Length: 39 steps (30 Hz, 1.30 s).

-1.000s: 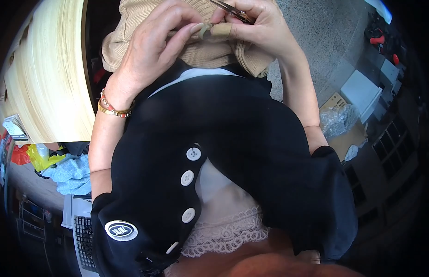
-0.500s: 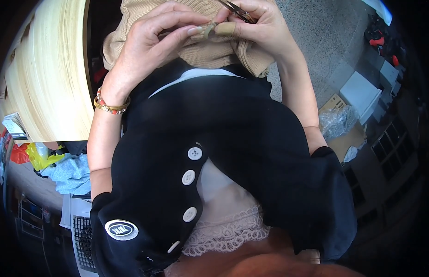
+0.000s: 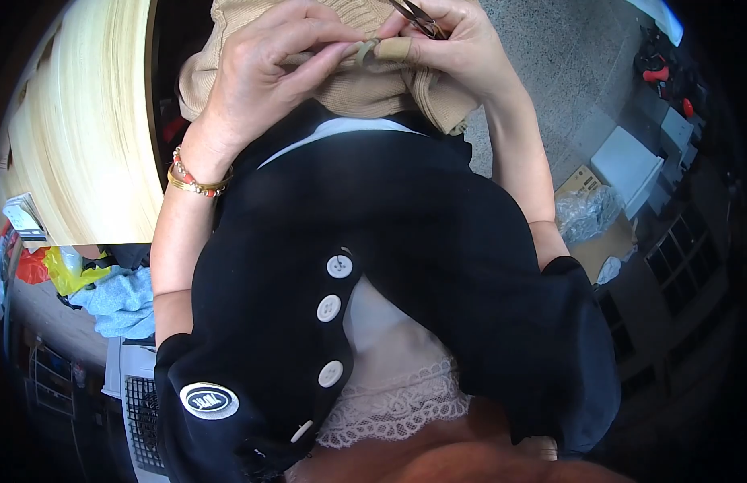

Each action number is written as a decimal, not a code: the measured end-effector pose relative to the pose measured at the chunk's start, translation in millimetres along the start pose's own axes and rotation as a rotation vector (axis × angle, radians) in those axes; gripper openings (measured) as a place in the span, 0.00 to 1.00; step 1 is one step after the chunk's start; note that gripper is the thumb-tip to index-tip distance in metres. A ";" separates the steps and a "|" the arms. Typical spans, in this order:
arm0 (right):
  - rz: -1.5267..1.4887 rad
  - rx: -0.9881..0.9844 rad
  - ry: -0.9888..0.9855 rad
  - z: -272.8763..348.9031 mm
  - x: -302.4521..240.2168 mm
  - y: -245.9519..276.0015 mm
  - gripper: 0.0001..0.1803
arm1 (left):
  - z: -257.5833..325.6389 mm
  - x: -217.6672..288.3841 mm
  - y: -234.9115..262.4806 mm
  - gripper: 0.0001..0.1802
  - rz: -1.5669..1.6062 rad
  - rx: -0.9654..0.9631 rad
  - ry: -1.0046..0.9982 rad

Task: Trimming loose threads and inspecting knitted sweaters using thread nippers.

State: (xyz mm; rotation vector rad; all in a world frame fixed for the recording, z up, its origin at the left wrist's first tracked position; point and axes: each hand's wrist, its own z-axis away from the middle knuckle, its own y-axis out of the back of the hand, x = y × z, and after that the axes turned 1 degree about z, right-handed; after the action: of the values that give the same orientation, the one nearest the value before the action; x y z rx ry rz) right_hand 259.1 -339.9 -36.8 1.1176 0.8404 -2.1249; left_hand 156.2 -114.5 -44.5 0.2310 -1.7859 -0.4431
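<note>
Knitwear (image 3: 365,88), beige and ribbed, lies bunched on my lap at twelve o'clock in the head view, against my black top (image 3: 373,266). My left hand (image 3: 269,72) pinches a fold of it, thumb and fingers (image 3: 325,56) pressed together on the fabric. My right hand (image 3: 462,48) sits at one o'clock, touching the left at the fingertips; its thumb wears a tan bandage (image 3: 392,50) and its fingers are closed on small dark snips (image 3: 417,18), whose blades point toward the pinched fold. I cannot tell whether the blades are parted, since they run off the upper edge.

As I judge it, the risk is close quarters: the blades lie just beside both the knit and my left fingertips, so a slip could nick a stitch and start a run, or catch skin. A slack pinch would let the fold slide and bring the wrong loop under the blades. The bandage may also dull my feel for the snips.

A pale wooden worktop (image 3: 84,137) lies at ten o'clock, speckled floor (image 3: 550,72) at two.
</note>
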 end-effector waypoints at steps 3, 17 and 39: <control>-0.029 0.001 -0.049 0.1 -2.4 1.6 0.06 | 1.1 -0.2 -0.9 0.08 -0.064 0.004 -0.036; 0.820 -0.066 0.475 -0.7 -43.1 1.7 0.18 | 4.6 -1.0 -10.2 0.07 0.045 0.078 -0.018; 0.878 -0.184 0.251 0.2 -74.7 9.6 0.19 | 2.9 2.7 -7.4 0.07 0.041 0.051 -0.046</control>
State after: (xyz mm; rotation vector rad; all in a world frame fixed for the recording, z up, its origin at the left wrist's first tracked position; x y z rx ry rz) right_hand 301.4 -330.7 24.8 1.3429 0.4892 -1.1814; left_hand 152.2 -121.7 -45.7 0.2207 -1.8455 -0.3772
